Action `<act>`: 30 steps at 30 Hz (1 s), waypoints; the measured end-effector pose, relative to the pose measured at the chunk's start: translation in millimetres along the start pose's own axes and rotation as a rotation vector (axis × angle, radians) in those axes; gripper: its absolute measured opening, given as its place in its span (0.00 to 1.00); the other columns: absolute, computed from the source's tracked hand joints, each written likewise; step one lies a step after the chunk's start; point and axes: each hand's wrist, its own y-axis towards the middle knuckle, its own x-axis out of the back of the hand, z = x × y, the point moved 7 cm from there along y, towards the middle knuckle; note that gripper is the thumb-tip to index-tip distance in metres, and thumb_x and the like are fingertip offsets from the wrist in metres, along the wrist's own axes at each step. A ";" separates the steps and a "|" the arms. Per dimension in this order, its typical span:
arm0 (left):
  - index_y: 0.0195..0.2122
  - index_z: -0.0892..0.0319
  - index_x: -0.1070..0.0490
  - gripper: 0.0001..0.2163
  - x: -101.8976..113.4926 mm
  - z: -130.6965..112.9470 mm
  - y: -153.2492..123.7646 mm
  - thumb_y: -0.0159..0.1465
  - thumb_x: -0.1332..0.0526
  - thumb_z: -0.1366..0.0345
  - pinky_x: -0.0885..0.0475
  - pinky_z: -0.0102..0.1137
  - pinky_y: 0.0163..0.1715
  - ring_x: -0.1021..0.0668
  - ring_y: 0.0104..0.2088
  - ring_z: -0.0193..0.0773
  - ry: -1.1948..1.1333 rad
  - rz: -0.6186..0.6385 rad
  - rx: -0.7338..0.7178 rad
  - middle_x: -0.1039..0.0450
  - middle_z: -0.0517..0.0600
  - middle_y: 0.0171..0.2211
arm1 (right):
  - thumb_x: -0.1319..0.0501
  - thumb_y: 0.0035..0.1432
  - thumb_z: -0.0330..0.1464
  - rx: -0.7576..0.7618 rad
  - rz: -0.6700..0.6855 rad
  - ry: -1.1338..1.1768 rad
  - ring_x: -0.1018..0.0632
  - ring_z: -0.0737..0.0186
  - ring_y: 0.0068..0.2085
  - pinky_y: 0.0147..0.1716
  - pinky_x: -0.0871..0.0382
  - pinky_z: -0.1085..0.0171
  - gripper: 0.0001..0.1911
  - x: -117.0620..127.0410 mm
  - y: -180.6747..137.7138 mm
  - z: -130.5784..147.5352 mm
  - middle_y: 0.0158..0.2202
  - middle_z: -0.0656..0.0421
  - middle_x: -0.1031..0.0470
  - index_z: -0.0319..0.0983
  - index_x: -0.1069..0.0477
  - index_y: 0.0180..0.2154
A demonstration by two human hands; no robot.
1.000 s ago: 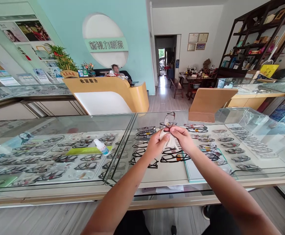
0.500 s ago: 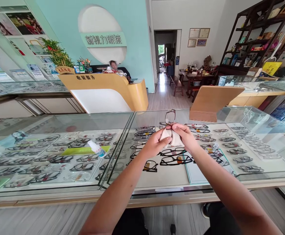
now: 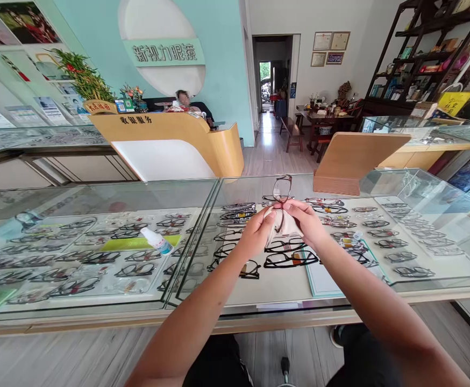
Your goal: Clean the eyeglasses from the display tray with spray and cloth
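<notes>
A dark-framed pair of glasses [image 3: 282, 187] stands upright above the glass display counter [image 3: 203, 301]. My right hand [image 3: 305, 220] pinches its lower part. My left hand [image 3: 259, 231] is closed on a pale cloth [image 3: 285, 226] pressed against the glasses. Both hands meet over the right showcase, above rows of spectacle frames [image 3: 287, 259] lying under the glass.
A small white spray bottle [image 3: 156, 240] lies on the left showcase glass. A wooden stand [image 3: 354, 158] sits at the counter's far right. Beyond are a reception desk [image 3: 170, 142] with a seated person [image 3: 184, 99], a hallway, a table with chairs, and a dark shelf unit [image 3: 428, 54].
My hands and the glasses stayed together, with the cloth shifting slightly over the frame. The view tilted a little, so everything sits lower and further left than before.
</notes>
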 end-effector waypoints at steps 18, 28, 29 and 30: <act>0.52 0.60 0.20 0.30 7.2 -4.4 -0.4 0.71 0.39 0.35 0.23 0.38 0.51 0.16 0.47 0.48 0.033 -0.138 -0.048 0.15 0.57 0.45 | 0.22 0.58 0.49 0.044 0.099 -0.067 0.19 0.56 0.50 0.57 0.26 0.57 0.14 -8.8 -2.6 -2.0 0.46 0.59 0.14 0.48 0.13 0.38; 0.59 0.59 0.24 0.26 -4.4 -11.7 -1.0 0.70 0.32 0.44 0.24 0.36 0.51 0.19 0.47 0.45 -0.084 0.185 0.006 0.18 0.56 0.50 | 0.19 0.52 0.49 -0.044 0.037 0.040 0.18 0.56 0.41 0.40 0.24 0.59 0.16 -6.1 -5.7 10.7 0.43 0.59 0.14 0.46 0.13 0.35; 0.59 0.60 0.24 0.27 -4.6 -11.4 -1.5 0.69 0.31 0.44 0.25 0.35 0.47 0.20 0.45 0.44 -0.089 0.175 0.008 0.19 0.55 0.48 | 0.19 0.52 0.49 -0.052 0.043 0.041 0.18 0.56 0.41 0.40 0.24 0.59 0.17 -7.3 -6.4 9.6 0.44 0.58 0.13 0.46 0.13 0.35; 0.57 0.61 0.24 0.26 -4.4 -10.8 -1.9 0.68 0.30 0.44 0.26 0.33 0.44 0.21 0.42 0.42 -0.093 0.151 0.010 0.19 0.54 0.45 | 0.19 0.52 0.49 -0.051 0.049 0.039 0.18 0.56 0.42 0.42 0.23 0.59 0.17 -8.9 -7.2 8.9 0.44 0.58 0.13 0.46 0.14 0.35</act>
